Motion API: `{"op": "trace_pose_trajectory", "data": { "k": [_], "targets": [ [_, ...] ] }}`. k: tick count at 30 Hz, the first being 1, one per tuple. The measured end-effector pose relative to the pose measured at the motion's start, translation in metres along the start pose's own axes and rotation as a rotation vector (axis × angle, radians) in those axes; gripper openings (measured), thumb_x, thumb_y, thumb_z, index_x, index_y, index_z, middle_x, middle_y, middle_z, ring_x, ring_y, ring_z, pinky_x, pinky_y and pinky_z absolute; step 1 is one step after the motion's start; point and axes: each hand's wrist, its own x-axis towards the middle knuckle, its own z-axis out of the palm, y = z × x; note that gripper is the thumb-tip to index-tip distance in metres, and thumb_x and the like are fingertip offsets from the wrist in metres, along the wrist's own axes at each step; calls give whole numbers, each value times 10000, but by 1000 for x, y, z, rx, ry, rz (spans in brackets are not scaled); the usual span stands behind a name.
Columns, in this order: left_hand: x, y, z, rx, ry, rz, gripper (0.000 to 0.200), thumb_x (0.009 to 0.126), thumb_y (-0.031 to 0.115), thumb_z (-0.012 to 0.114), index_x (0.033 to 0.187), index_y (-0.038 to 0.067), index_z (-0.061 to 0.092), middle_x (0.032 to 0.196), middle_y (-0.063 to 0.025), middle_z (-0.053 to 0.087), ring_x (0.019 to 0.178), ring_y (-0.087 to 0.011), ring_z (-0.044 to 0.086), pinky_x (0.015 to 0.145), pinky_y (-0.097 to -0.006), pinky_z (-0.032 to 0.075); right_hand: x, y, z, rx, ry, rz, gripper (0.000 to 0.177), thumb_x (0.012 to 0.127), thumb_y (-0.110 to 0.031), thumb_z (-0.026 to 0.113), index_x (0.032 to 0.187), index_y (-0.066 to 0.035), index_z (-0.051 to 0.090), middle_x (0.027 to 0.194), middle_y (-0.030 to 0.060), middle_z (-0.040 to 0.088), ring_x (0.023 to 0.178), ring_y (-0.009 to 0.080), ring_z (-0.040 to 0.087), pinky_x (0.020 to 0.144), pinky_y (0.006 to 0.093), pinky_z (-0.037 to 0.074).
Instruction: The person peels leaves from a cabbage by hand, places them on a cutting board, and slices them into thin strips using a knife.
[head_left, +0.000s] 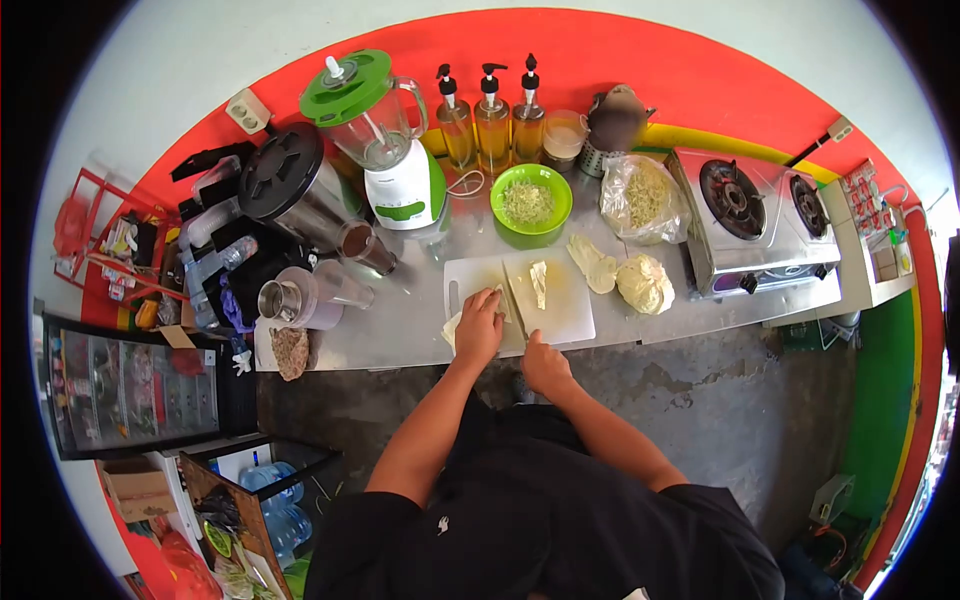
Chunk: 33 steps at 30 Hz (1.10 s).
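Note:
My right hand (547, 364) is closed around the handle of a knife (515, 296), whose blade points away from me over a white cutting board (572, 318). Just left of the blade, my left hand (480, 328) presses bent fingers onto pale cabbage, mostly hidden beneath them. A cabbage piece (539, 284) lies on the board to the right of the blade. Beyond the board's right edge sit a loose cabbage leaf (594, 264) and a partly peeled cabbage head (645, 285). Behind the board, a green bowl (562, 215) holds shredded cabbage (527, 202).
A clear bag (645, 200) of shreds stands beside the two-burner stove (750, 225). Several pump bottles (492, 130) and a green-lidded blender (400, 190) line the wall. Plastic containers (345, 284) and a steel pot (300, 185) crowd the metal counter's left end.

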Motion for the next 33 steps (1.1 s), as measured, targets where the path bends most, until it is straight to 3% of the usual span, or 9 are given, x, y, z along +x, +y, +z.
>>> {"op": "trace_pose_trajectory", "data": {
  "k": [7, 11, 19, 25, 27, 33],
  "targets": [
    [3, 3, 12, -14, 35, 1, 447, 842, 95, 729, 1278, 35, 650, 1312, -92, 590, 1263, -308, 522, 1052, -406, 474, 3, 21, -20, 28, 73, 18, 309, 939, -163, 556, 1132, 46, 438, 974, 344, 687, 968, 519, 675, 879, 584, 527],
    [7, 15, 15, -12, 33, -19, 429, 831, 101, 738, 1246, 32, 658, 1291, -98, 601, 1249, -317, 530, 1035, -407, 479, 5, 13, -18, 53, 76, -73, 313, 921, -157, 572, 1115, 51, 441, 959, 351, 681, 946, 524, 675, 863, 588, 529],
    [11, 7, 25, -3, 109, -40, 289, 838, 63, 675, 1125, 36, 699, 1183, -105, 670, 1168, -318, 593, 981, -420, 510, 12, 2, -7, -18, 57, -156, 308, 920, -163, 581, 1110, 38, 445, 941, 342, 685, 908, 514, 685, 828, 580, 546],
    [11, 9, 24, 0, 122, -70, 284, 820, 60, 689, 1102, 38, 705, 1203, -98, 680, 1174, -310, 603, 964, -417, 525, 12, 0, -5, -70, 38, -112, 227, 968, -138, 481, 1107, 38, 448, 957, 340, 692, 924, 500, 697, 841, 572, 553],
    [11, 9, 24, 9, 117, -66, 285, 819, 61, 692, 1102, 40, 705, 1210, -94, 679, 1178, -308, 602, 965, -415, 525, 11, -1, -2, -155, 60, -128, 249, 968, -104, 508, 1159, 45, 455, 934, 264, 728, 894, 430, 733, 777, 479, 607],
    [11, 12, 19, 22, 80, -51, 273, 831, 61, 679, 1102, 36, 700, 1223, -76, 669, 1178, -302, 596, 962, -415, 525, 16, -5, 8, -197, 124, -147, 235, 972, -122, 527, 1124, 39, 448, 866, 224, 737, 831, 394, 748, 712, 461, 619]
  ]
}}
